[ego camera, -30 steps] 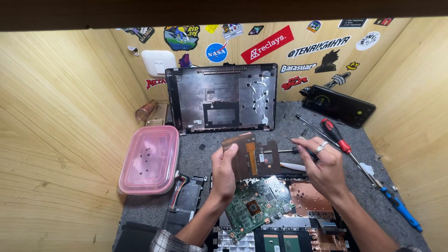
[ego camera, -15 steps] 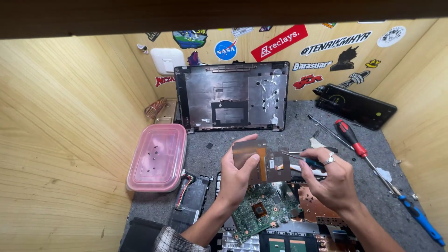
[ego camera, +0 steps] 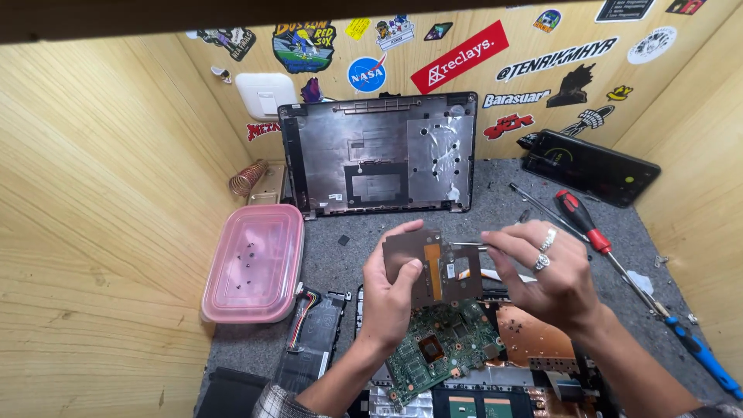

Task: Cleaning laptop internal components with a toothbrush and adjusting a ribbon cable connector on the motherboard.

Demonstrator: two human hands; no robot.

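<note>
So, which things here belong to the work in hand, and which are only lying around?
In hand:
left hand holding brown board
right hand with thin metal tool
green circuit board

Lying about:
pink box
red-handled screwdriver
phone
laptop cover

1 head view, looking down, close

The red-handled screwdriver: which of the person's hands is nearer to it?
Right. The right hand lies just left of the red-handled screwdriver; the left hand is farther left, holding the brown board.

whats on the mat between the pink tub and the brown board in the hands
In the head view, one small dark bit lies on the grey mat between pink tub and brown board.
</note>
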